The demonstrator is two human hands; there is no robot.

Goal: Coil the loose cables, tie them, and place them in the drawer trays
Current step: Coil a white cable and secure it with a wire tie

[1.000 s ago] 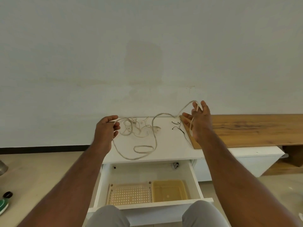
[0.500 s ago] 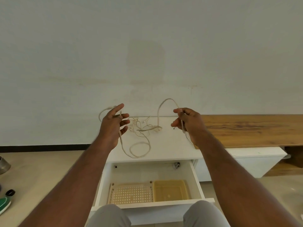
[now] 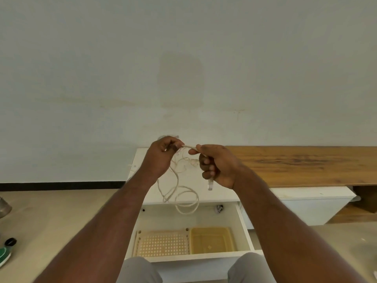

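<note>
A long beige cable (image 3: 184,198) hangs in loops from both my hands over the white cabinet top (image 3: 220,195). My left hand (image 3: 162,155) grips one stretch of it, and my right hand (image 3: 216,163) grips another close by, with the clear plug (image 3: 210,184) sticking out below the fist. A short taut piece runs between the two hands. More thin tangled cables (image 3: 188,162) lie on the cabinet top behind the hands. Below, the open drawer (image 3: 242,221) holds a perforated beige tray (image 3: 163,243) on the left and a solid yellow tray (image 3: 211,240) on the right.
A wooden board (image 3: 302,163) lies on the low white unit to the right. At the left edge of the floor are a metal pot (image 3: 4,207) and a green object with a black cap (image 3: 6,250). My knees (image 3: 140,270) sit under the drawer front.
My hands have come together from apart and now both grip the beige cable. Its loops have slid forward and now hang over the cabinet's front edge.
</note>
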